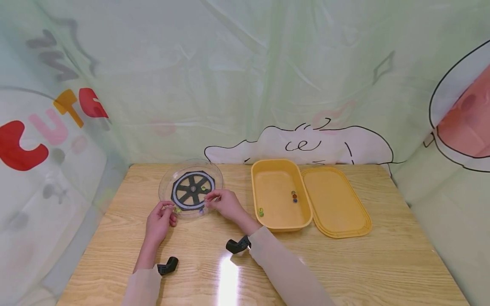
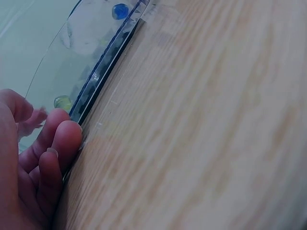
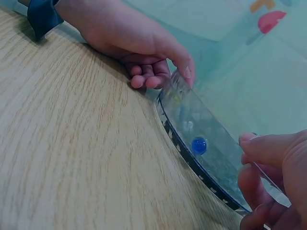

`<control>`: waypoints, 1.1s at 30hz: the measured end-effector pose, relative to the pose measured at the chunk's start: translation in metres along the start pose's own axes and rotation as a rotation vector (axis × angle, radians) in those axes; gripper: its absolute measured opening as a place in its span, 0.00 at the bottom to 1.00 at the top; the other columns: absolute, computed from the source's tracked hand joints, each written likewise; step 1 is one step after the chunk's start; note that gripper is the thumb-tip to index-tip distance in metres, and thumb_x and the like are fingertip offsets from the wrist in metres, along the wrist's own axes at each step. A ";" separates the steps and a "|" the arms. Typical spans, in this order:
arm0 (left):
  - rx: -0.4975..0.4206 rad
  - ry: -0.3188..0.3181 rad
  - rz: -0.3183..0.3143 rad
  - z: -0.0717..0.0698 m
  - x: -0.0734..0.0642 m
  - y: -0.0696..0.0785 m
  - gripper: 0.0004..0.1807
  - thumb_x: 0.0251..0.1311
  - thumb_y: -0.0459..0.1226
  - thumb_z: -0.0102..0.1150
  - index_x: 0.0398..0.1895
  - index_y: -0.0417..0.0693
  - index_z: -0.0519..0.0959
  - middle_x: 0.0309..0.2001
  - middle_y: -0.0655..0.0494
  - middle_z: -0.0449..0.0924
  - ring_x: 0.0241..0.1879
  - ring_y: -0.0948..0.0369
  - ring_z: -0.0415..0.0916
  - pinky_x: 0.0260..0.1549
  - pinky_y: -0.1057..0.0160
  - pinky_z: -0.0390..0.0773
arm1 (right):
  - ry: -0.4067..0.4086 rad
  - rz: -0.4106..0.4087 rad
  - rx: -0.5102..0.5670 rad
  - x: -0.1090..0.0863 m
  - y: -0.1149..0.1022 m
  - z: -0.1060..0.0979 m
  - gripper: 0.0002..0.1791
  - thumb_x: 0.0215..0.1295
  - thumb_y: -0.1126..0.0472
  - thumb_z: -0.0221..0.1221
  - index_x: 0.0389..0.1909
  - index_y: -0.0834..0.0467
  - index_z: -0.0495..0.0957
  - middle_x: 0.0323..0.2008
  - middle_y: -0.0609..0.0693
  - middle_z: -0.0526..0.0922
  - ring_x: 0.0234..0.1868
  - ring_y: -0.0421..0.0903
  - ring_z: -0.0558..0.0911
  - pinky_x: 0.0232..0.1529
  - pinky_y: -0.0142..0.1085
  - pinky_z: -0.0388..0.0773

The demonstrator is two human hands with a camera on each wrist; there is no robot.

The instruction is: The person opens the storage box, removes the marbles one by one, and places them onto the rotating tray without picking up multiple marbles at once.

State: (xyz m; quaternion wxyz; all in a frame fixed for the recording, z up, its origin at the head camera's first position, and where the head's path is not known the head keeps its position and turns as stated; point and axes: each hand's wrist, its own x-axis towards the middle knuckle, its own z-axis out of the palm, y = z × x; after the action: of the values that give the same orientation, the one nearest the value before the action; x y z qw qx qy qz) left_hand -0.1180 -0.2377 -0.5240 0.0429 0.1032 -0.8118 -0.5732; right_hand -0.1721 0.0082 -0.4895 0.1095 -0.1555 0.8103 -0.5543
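Note:
A clear round dish (image 1: 193, 160) stands at the left of the table, a black wheel-like pattern (image 1: 193, 189) with a pale ring showing at its bottom. My left hand (image 1: 159, 221) grips its front-left rim, thumb over the wall and fingers outside. At the front-right rim, my right hand (image 1: 226, 205) pinches the wall between thumb and fingers; a small glint shows at its fingertips, too small to identify. Inside the dish lie a blue marble (image 3: 199, 145), a yellow-green marble (image 2: 62, 102) near the left hand and another yellow-green marble (image 1: 203, 188) farther back.
Right of the dish is a deep yellow bin (image 1: 281, 165) with several marbles in it, among them a green marble (image 1: 261, 212) and a blue marble (image 1: 295, 200). A flat yellow lid (image 1: 337, 202) lies against its right side. A printed curtain (image 1: 237, 85) hangs behind the table.

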 end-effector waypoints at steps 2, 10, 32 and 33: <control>0.002 -0.004 -0.002 0.000 0.001 -0.001 0.10 0.75 0.40 0.49 0.49 0.44 0.75 0.21 0.50 0.77 0.19 0.60 0.77 0.23 0.65 0.80 | -0.001 0.000 0.000 0.000 0.000 0.000 0.07 0.63 0.64 0.67 0.41 0.59 0.85 0.34 0.44 0.83 0.29 0.42 0.74 0.30 0.31 0.70; 0.014 -0.004 0.012 -0.001 0.002 -0.004 0.10 0.75 0.41 0.49 0.48 0.44 0.76 0.22 0.49 0.77 0.19 0.59 0.77 0.23 0.65 0.80 | -0.003 0.007 0.002 0.000 -0.002 -0.001 0.09 0.62 0.65 0.67 0.43 0.61 0.85 0.35 0.44 0.85 0.30 0.41 0.75 0.31 0.31 0.71; 0.003 0.001 0.008 0.000 0.000 -0.001 0.10 0.75 0.40 0.49 0.48 0.43 0.76 0.22 0.49 0.77 0.19 0.60 0.77 0.23 0.65 0.80 | 0.034 0.030 0.051 -0.005 -0.022 -0.028 0.12 0.63 0.65 0.66 0.48 0.61 0.85 0.37 0.45 0.85 0.33 0.44 0.76 0.30 0.31 0.72; 0.002 0.001 0.007 0.000 0.000 -0.001 0.10 0.75 0.40 0.49 0.48 0.43 0.76 0.22 0.49 0.77 0.19 0.60 0.77 0.23 0.65 0.80 | 0.038 0.028 0.056 -0.005 -0.025 -0.031 0.12 0.63 0.65 0.66 0.48 0.61 0.84 0.38 0.46 0.85 0.33 0.44 0.76 0.31 0.31 0.72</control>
State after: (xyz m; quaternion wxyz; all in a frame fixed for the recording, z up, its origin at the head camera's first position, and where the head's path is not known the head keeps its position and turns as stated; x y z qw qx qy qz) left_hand -0.1181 -0.2381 -0.5247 0.0450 0.1006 -0.8126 -0.5723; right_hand -0.1747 0.0286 -0.4553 0.1060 -0.1304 0.7986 -0.5779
